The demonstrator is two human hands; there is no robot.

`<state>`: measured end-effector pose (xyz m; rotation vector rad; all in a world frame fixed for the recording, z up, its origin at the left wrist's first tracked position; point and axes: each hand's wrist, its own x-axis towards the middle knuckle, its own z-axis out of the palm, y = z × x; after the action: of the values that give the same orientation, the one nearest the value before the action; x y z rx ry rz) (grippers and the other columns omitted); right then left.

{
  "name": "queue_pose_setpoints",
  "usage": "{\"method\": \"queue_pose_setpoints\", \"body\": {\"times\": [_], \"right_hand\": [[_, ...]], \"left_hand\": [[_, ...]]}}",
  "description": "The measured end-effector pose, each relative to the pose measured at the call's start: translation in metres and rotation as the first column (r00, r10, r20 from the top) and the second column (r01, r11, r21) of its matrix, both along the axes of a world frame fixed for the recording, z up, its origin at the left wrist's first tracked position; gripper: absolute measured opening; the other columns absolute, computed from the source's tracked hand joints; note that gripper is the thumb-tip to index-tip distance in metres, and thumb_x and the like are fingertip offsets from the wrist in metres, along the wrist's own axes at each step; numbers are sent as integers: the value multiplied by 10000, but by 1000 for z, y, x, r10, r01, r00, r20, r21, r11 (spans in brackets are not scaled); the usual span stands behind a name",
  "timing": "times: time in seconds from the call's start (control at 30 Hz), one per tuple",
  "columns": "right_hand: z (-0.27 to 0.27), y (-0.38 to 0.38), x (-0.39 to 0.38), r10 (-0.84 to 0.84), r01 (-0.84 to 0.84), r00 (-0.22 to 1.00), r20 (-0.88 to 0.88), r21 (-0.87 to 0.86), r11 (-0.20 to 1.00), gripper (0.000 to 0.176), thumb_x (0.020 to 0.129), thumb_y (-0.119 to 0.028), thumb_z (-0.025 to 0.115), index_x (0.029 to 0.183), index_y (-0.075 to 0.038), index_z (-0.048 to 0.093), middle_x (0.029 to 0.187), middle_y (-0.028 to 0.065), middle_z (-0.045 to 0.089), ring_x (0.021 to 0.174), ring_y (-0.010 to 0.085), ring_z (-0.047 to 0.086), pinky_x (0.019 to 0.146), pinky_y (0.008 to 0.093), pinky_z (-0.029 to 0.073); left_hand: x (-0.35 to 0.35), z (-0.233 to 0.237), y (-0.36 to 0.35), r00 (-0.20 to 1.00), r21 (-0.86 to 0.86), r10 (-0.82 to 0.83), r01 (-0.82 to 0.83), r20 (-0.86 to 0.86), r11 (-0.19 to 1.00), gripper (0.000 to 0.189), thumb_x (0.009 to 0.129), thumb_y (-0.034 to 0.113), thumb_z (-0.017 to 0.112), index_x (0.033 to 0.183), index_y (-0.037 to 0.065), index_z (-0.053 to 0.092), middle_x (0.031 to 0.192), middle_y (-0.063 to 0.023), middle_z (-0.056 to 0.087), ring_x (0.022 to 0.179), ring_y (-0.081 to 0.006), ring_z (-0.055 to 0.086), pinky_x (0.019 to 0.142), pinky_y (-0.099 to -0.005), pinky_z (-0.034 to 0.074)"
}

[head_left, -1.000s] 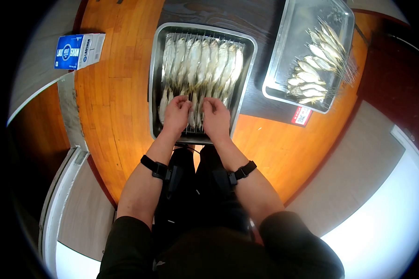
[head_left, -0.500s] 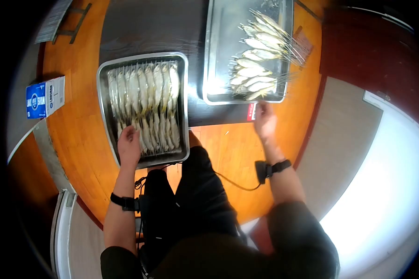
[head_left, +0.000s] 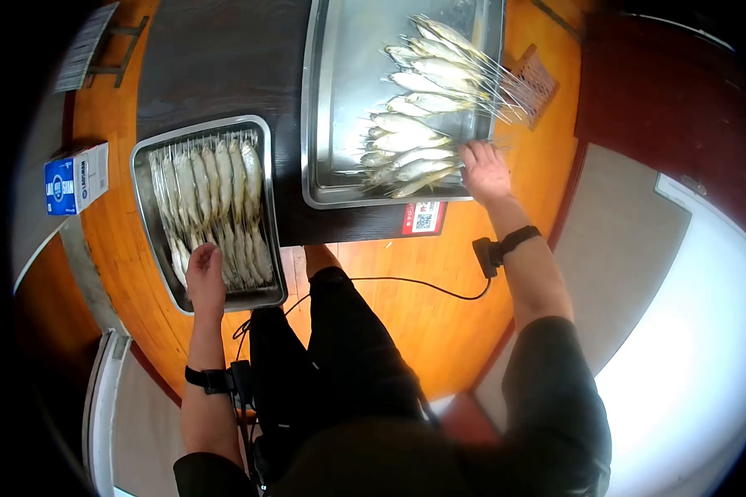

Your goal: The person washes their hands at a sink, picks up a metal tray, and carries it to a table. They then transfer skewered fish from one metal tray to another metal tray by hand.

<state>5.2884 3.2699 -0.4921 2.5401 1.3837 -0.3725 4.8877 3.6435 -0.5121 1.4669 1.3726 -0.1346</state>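
Note:
My left hand (head_left: 205, 277) hangs over the near left corner of a small steel tray (head_left: 279, 257), its fingers drawn together; what they hold, if anything, cannot be made out. Two rows of skewered fish (head_left: 201, 182) lie side by side in that tray. At the near right corner of a large steel tray (head_left: 323, 99), my right hand (head_left: 485, 172) has its fingers curled over the skewer ends of the nearest fish (head_left: 427, 166). Its fingertips cover those skewer ends. More skewered fish (head_left: 448, 70) lie fanned out behind, their bare metal skewers (head_left: 506, 91) pointing right over the rim.
Both trays rest at a dark table (head_left: 224, 66). A red and white card with a QR code (head_left: 423, 217) lies at its near edge. On the left stands a blue and white box (head_left: 76, 179). A brown woven basket (head_left: 532, 85) is beyond the large tray. A cable (head_left: 423, 283) runs to my right wrist strap.
My right hand has moved up onto the skewer ends in the large tray. My view has shifted, so both trays appear farther left. The left hand stays by the small tray's near corner.

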Motion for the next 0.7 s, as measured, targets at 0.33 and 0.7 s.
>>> {"method": "queue_pose_setpoints", "body": {"times": [0.33, 0.7], "right_hand": [[4, 3, 21, 132, -125, 982, -134, 57, 991, 300, 739, -132, 633, 1033, -107, 577, 1026, 72, 562, 1029, 253, 518, 906, 374, 391], [-7, 12, 19, 153, -151, 983, -104, 26, 988, 158, 780, -84, 518, 928, -102, 568, 967, 67, 557, 985, 235, 521, 882, 359, 367]], "left_hand": [[24, 4, -26, 1000, -34, 3, -2, 5, 999, 218, 889, 137, 597, 1049, -11, 591, 918, -34, 605, 841, -106, 554, 772, -239, 441], [29, -1, -40, 999, -98, -13, 17, 38, 995, 204, 881, 126, 602, 1027, -17, 587, 888, -34, 604, 814, -98, 552, 743, -231, 439]]}}
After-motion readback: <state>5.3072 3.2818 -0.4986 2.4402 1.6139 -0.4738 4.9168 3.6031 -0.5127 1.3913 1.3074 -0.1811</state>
